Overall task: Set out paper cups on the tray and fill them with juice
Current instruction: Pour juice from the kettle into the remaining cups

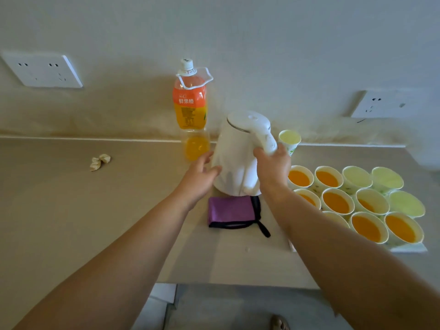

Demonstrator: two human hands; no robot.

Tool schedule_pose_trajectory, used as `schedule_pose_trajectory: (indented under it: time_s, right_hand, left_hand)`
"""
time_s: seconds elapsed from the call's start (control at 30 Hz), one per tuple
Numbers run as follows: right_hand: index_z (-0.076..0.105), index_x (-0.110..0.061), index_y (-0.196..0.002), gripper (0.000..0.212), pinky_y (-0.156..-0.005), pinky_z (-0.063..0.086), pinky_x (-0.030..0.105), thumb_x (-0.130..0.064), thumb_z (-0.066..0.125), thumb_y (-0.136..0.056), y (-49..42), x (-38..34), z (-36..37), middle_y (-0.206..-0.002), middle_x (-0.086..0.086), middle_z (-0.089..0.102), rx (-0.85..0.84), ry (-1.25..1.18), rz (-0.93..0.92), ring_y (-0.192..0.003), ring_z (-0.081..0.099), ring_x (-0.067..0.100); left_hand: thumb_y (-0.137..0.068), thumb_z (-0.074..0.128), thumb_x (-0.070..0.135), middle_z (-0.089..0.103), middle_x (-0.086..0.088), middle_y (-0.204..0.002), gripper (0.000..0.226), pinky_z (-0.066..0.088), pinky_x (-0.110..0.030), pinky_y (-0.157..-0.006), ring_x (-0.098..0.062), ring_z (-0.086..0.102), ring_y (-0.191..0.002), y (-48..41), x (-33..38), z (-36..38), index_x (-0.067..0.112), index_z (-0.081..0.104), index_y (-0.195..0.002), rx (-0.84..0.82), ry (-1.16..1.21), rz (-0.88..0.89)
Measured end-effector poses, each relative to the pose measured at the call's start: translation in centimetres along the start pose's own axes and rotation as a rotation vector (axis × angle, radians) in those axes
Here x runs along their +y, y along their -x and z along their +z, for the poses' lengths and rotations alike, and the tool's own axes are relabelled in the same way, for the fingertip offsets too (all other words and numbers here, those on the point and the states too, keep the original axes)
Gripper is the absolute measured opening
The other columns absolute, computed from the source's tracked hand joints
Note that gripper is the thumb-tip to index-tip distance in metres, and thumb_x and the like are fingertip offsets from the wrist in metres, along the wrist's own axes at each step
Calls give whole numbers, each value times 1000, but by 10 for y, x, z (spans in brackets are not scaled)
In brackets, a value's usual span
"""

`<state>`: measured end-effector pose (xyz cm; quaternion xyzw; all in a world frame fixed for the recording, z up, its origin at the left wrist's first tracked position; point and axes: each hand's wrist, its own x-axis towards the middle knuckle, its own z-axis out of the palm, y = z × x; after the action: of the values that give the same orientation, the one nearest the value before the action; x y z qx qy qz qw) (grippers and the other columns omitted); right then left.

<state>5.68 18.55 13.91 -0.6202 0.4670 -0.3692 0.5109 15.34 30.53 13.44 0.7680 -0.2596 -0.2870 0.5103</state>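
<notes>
gripping the kettle [235,160] handle with the right hand [273,165]; touching its side with the open, straight-fingered left hand [202,173]. tilted just behind a purple cloth [229,210] on the tabletop [71,210]. to the right, cups [337,202] on the tray [410,248], most holding juice [367,227], some empty. bottle [190,101] upright by the wall [262,44].

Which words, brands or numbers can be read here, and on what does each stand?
"鲜果橙": orange band of the juice bottle label.
Small logo above it: too blurred to read.
Fine print on the label's yellow part: too small to read.
On the kettle and paper cups: no text visible.
</notes>
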Motion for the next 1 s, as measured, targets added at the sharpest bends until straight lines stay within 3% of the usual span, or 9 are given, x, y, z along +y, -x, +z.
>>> schedule_pose_trajectory:
  time_s: [0.17, 0.33, 0.43, 0.6, 0.8, 1.0]
  right_hand:
    - [49, -13, -74, 15, -57, 38, 28, -18, 63, -74, -11, -29, -40, -64, -2, 47, -46, -14, -49, -59, 44, 17]
    - [49, -14, -63, 36, -47, 38, 17, -41, 73, -73, -25, -63, -89, -49, -9, 48, -151, -13, -191, -42, 45, 3]
    - [51, -13, -68, 39, -46, 37, 16, -44, 74, -74, -40, -77, -123, -51, -6, 49, -178, -52, -237, -44, 44, 6]
    - [52, -12, -70, 38, -42, 35, 13, -40, 75, -75, -69, -92, -188, -57, -1, 49, -235, -47, -310, -40, 41, 4]
    - [49, -16, -64, 39, -41, 33, 12, -40, 78, -73, -111, -95, -272, -53, -4, 48, -278, 21, -391, -37, 40, 2]
    - [46, -14, -64, 41, -42, 31, 14, -38, 78, -72, -148, -85, -342, -45, -7, 43, -344, 77, -405, -41, 37, 8]
  left_hand:
    - [-97, 50, 33, 40, -1, -145, 47, 31, -20, -93, -14, 41, -130, -8, 37, 8, 25, 40, -143, 140, 41, 119]
    - [-99, 44, 36, 46, 6, -134, 42, 38, -7, -65, -3, 46, -106, -1, 90, 29, 28, 41, -140, 184, 81, 224]
    - [-98, 46, 35, 53, 9, -122, 34, 46, -19, -76, 5, 52, -89, 5, 114, 53, 29, 48, -132, 203, 115, 292]
    - [-93, 52, 42, 57, 10, -123, 36, 49, -40, -95, -12, 56, -111, 14, 140, 103, 32, 51, -128, 245, 121, 272]
    - [-94, 54, 36, 57, 6, -122, 41, 54, -36, -89, -16, 59, -111, 30, 172, 181, 25, 48, -133, 229, 164, 229]
    - [-94, 55, 36, 60, 12, -104, 40, 56, -34, -84, -17, 67, -96, 40, 194, 244, 22, 50, -131, 175, 138, 216]
